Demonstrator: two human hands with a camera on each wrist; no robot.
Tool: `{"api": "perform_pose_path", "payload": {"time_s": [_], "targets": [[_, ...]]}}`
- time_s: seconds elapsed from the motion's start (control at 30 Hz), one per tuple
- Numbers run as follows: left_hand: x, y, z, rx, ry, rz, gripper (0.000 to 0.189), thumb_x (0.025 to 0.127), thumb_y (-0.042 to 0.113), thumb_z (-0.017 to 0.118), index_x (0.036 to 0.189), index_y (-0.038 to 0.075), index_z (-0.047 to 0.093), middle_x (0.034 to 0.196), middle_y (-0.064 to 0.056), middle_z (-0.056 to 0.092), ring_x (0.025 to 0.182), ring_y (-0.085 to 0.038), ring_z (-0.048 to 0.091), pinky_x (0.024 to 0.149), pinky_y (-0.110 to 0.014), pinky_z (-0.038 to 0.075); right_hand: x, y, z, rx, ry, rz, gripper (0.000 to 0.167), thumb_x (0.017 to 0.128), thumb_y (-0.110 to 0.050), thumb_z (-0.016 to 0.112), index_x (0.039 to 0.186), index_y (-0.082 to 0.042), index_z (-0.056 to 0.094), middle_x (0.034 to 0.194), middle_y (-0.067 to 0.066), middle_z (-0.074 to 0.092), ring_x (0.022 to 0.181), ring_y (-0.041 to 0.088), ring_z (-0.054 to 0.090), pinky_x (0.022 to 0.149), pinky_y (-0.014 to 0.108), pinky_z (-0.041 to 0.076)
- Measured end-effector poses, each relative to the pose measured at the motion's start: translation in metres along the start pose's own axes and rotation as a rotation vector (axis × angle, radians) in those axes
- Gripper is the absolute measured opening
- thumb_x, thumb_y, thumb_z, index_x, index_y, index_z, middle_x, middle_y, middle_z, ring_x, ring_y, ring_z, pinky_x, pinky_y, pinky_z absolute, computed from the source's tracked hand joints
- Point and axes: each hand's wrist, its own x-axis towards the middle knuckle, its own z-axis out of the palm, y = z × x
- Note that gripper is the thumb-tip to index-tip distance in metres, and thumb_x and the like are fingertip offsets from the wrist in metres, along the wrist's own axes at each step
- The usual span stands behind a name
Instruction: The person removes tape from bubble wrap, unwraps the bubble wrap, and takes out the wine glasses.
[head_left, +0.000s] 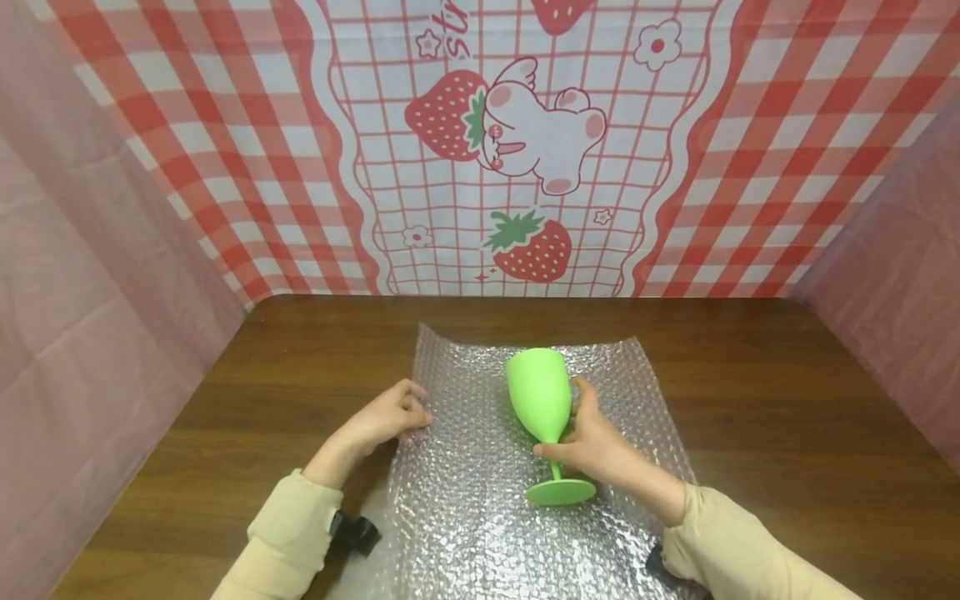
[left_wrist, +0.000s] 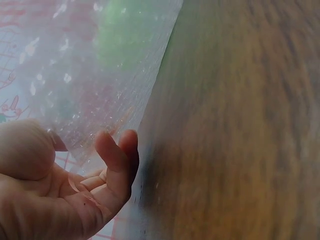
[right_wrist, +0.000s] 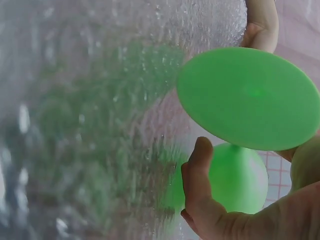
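A bright green plastic goblet (head_left: 537, 392) lies tilted over a sheet of bubble wrap (head_left: 465, 537), its bowl toward the far side and its round foot toward me. My right hand (head_left: 606, 454) holds it from the right, thumb at the stem and fingers along the bowl. In the right wrist view the goblet's foot (right_wrist: 250, 97) faces the camera, with curled fingers (right_wrist: 200, 185) beside the bowl. At the sheet's left edge, my left hand (head_left: 386, 415) pinches the wrap. The left wrist view shows the raised bubble wrap (left_wrist: 65, 75), the green goblet blurred through it.
The sheet lies on a brown wooden table (head_left: 795, 400). A red-and-white checked cloth with strawberries (head_left: 532, 250) hangs behind the table, and pink curtains (head_left: 97, 250) hang at both sides. Black wrist-worn devices (head_left: 356, 533) sit near the sleeves.
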Motion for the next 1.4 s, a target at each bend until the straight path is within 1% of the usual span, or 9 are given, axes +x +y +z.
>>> {"api": "perform_pose_path", "payload": {"time_s": [0.27, 0.47, 0.6, 0.8, 0.97, 1.07, 1.17, 1.4], "targets": [[-0.0003, -0.0013, 0.0003, 0.007, -0.007, -0.013, 0.044, 0.084, 0.006, 0.057, 0.121, -0.007, 0.038, 0.082, -0.010, 0.057, 0.065, -0.014, 0.053, 0.058, -0.024, 0.046, 0.0010, 0.0032, 0.0020, -0.037, 0.027, 0.022, 0.117, 0.063, -0.011, 0.080, 0.141, -0.003, -0.006, 0.127, 0.038, 0.038, 0.076, 0.021, 0.062, 0.068, 0.034, 0.054], [-0.0001, -0.0018, 0.0008, -0.009, -0.012, -0.001, 0.044, 0.084, 0.005, 0.057, 0.121, -0.009, 0.037, 0.079, -0.008, 0.056, 0.063, -0.013, 0.052, 0.058, -0.024, 0.046, 0.0033, 0.0068, 0.0033, -0.025, 0.034, 0.040, 0.115, 0.064, -0.010, 0.079, 0.141, -0.003, -0.006, 0.126, 0.038, 0.039, 0.078, 0.022, 0.062, 0.071, 0.036, 0.054], [0.0000, -0.0023, 0.0008, -0.014, -0.018, 0.003, 0.043, 0.083, 0.004, 0.056, 0.119, -0.010, 0.038, 0.078, -0.008, 0.056, 0.062, -0.013, 0.052, 0.057, -0.024, 0.045, 0.0040, 0.0082, 0.0037, -0.011, 0.035, 0.041, 0.115, 0.064, -0.009, 0.079, 0.141, -0.002, -0.006, 0.126, 0.039, 0.038, 0.082, 0.026, 0.062, 0.073, 0.037, 0.054], [0.0009, -0.0028, 0.0005, -0.009, -0.022, 0.009, 0.041, 0.083, 0.004, 0.056, 0.118, -0.010, 0.039, 0.076, -0.007, 0.055, 0.061, -0.012, 0.051, 0.056, -0.023, 0.045, 0.0036, 0.0075, 0.0033, 0.080, 0.018, 0.046, 0.112, 0.066, -0.005, 0.076, 0.141, -0.002, -0.007, 0.131, 0.038, 0.033, 0.090, 0.033, 0.061, 0.070, 0.037, 0.055], [0.0009, -0.0027, 0.0006, -0.004, -0.026, 0.007, 0.040, 0.083, 0.004, 0.056, 0.118, -0.009, 0.040, 0.075, -0.006, 0.055, 0.061, -0.013, 0.051, 0.057, -0.023, 0.046, 0.0042, 0.0076, 0.0030, 0.136, 0.007, 0.065, 0.109, 0.068, -0.003, 0.074, 0.141, -0.002, -0.007, 0.131, 0.038, 0.031, 0.090, 0.035, 0.061, 0.067, 0.036, 0.056], [0.0006, -0.0022, 0.0001, 0.003, -0.029, 0.011, 0.041, 0.083, 0.004, 0.056, 0.118, -0.009, 0.040, 0.075, -0.006, 0.055, 0.061, -0.013, 0.051, 0.057, -0.024, 0.046, 0.0054, 0.0076, 0.0026, 0.153, 0.004, 0.086, 0.106, 0.070, -0.002, 0.072, 0.141, -0.002, -0.007, 0.131, 0.037, 0.029, 0.088, 0.034, 0.061, 0.066, 0.037, 0.056], [0.0007, -0.0018, -0.0004, 0.006, -0.028, 0.009, 0.041, 0.083, 0.005, 0.056, 0.119, -0.009, 0.040, 0.075, -0.007, 0.055, 0.062, -0.013, 0.052, 0.058, -0.024, 0.046, 0.0071, 0.0081, 0.0018, 0.170, 0.002, 0.103, 0.104, 0.070, -0.001, 0.071, 0.141, -0.002, -0.005, 0.131, 0.037, 0.029, 0.087, 0.034, 0.061, 0.067, 0.038, 0.056], [0.0009, -0.0024, 0.0002, 0.013, -0.019, 0.015, 0.041, 0.083, 0.006, 0.057, 0.118, -0.010, 0.041, 0.077, -0.008, 0.056, 0.064, -0.013, 0.053, 0.060, -0.026, 0.047, 0.0094, 0.0098, -0.0012, 0.237, -0.026, 0.110, 0.100, 0.071, 0.002, 0.069, 0.142, -0.004, -0.002, 0.132, 0.037, 0.028, 0.096, 0.040, 0.057, 0.072, 0.041, 0.054]]}}
